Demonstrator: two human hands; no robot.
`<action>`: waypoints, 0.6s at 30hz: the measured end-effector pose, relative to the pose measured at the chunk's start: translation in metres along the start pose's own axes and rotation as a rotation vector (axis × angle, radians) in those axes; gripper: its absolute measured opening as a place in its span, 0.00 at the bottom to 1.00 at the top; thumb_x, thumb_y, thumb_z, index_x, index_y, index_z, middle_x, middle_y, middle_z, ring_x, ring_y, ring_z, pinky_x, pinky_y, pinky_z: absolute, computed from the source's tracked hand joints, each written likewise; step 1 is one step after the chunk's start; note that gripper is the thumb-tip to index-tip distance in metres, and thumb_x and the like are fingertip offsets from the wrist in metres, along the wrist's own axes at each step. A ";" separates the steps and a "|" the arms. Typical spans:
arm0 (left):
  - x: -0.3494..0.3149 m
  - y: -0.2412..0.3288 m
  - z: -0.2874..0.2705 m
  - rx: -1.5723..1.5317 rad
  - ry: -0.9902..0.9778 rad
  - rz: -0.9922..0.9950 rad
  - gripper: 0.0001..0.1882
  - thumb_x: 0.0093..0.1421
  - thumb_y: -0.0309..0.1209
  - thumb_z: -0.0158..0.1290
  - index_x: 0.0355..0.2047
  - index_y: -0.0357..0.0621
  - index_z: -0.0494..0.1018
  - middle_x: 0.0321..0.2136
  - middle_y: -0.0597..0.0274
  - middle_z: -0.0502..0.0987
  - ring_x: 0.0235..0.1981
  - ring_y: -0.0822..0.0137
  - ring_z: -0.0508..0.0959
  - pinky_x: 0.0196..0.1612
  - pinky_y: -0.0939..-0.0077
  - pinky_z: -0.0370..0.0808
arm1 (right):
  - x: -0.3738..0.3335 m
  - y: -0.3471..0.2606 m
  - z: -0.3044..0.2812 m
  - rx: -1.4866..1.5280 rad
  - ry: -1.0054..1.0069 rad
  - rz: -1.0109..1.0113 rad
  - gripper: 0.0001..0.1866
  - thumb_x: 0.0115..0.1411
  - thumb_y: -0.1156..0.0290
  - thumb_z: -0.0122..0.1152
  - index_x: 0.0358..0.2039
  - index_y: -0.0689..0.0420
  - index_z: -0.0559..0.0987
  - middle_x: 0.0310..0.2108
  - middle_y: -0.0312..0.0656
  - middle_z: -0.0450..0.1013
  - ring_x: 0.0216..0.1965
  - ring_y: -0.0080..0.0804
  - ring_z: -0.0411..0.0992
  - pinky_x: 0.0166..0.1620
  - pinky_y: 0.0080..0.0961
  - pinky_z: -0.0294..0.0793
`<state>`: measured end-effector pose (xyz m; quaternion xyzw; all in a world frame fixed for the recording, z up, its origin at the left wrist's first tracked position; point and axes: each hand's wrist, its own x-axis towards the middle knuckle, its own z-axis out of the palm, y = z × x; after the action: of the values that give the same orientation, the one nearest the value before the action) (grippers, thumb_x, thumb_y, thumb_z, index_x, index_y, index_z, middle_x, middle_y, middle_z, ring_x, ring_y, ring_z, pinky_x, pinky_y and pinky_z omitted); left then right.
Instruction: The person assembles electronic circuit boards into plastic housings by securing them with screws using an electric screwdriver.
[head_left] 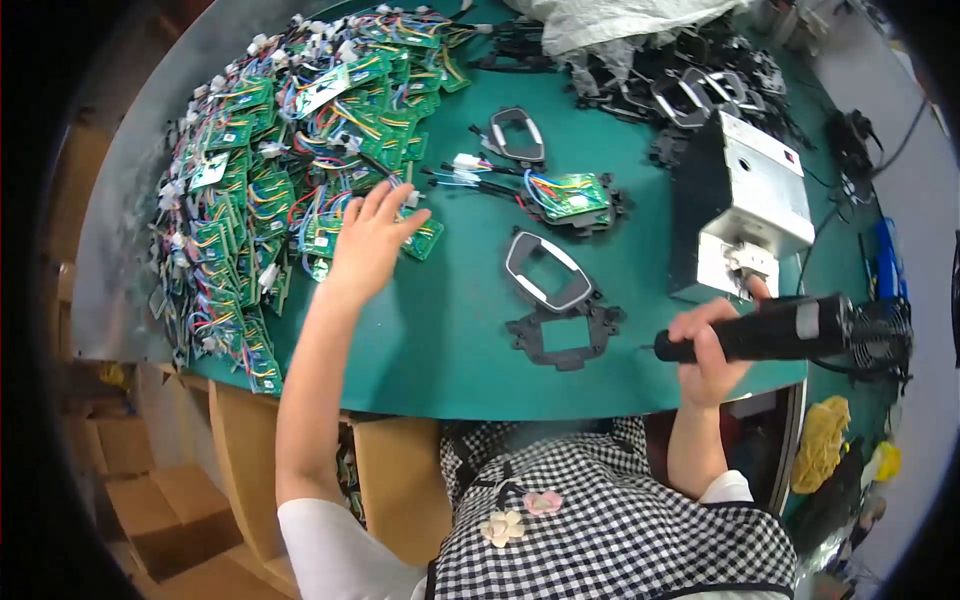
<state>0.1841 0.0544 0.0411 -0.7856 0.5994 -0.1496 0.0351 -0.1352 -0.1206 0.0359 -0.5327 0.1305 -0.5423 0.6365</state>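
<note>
My right hand (715,345) is closed around a black electric screwdriver (780,330), its bit pointing left. One finger of this hand is close to the outlet of a metal screw feeder box (755,185). My left hand (370,240) reaches over the edge of a pile of green circuit boards (245,200), fingers spread. Beside its fingertips lies a wired circuit board (424,240). Between my hands are a black plastic bracket (567,362) and a grey-and-black oval frame (583,293). Farther back, another circuit board (575,203) sits on a black bracket, near a second oval frame (518,135).
Many black plastic parts (640,95) are heaped at the back right, partly under a white plastic bag (620,22). A black cable (885,160) runs along the right side. Cardboard boxes (160,515) stand below the green table (450,385) at left. A yellow cloth (822,445) lies at lower right.
</note>
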 end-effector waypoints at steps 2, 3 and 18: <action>0.005 -0.007 0.002 -0.026 -0.030 -0.039 0.28 0.39 0.18 0.56 0.43 0.55 0.73 0.55 0.61 0.61 0.59 0.57 0.57 0.57 0.60 0.56 | 0.002 -0.006 0.002 -0.049 -0.023 -0.018 0.39 0.49 0.79 0.57 0.58 0.63 0.46 0.21 0.42 0.67 0.21 0.29 0.68 0.29 0.25 0.70; 0.009 -0.009 -0.006 -0.103 -0.071 -0.045 0.28 0.36 0.19 0.59 0.42 0.54 0.73 0.57 0.60 0.59 0.60 0.57 0.55 0.59 0.58 0.54 | 0.002 -0.012 0.007 -0.057 -0.012 -0.013 0.39 0.49 0.79 0.57 0.58 0.64 0.46 0.21 0.42 0.67 0.20 0.29 0.68 0.29 0.24 0.70; -0.017 0.151 -0.049 -0.753 0.038 -0.073 0.33 0.40 0.23 0.60 0.50 0.41 0.65 0.37 0.53 0.67 0.37 0.53 0.70 0.36 0.64 0.70 | 0.076 -0.047 -0.032 -0.213 0.067 -0.399 0.40 0.48 0.80 0.55 0.58 0.63 0.44 0.18 0.40 0.67 0.19 0.27 0.68 0.30 0.24 0.72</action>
<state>0.0256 0.0342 0.0490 -0.7613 0.5847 0.0654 -0.2725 -0.1565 -0.1940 0.0929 -0.5939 0.1002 -0.6580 0.4521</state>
